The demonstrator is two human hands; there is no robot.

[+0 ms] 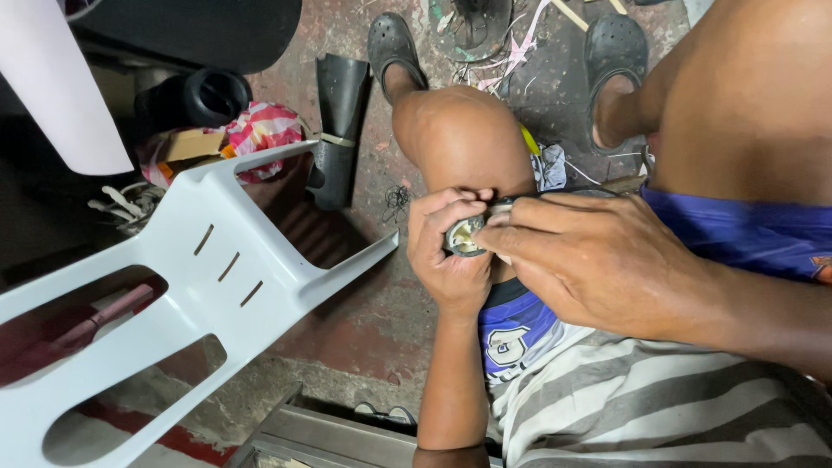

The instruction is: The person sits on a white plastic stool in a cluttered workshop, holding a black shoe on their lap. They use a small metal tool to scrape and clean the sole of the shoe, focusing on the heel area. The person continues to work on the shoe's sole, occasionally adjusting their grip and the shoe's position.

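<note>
My left hand (446, 251) is wrapped around a small round dark part (464, 236) with a pale inner face, held against my left knee (464, 139). My right hand (598, 260) reaches across from the right. Its fingertips press on the part's rim and cover the right half of it. Both hands touch the same part, and most of it is hidden by fingers. I sit with blue shorts (520, 329) and a grey striped cloth (659, 399) on my lap.
A white plastic chair (199, 269) lies tipped at the left. A black rubber piece (338, 130), a black tube (212, 95), and pink cloth (264, 126) lie on the stained concrete floor (373, 321). Dark sandals (390, 43) are on my feet. A metal frame (338, 433) sits at the bottom.
</note>
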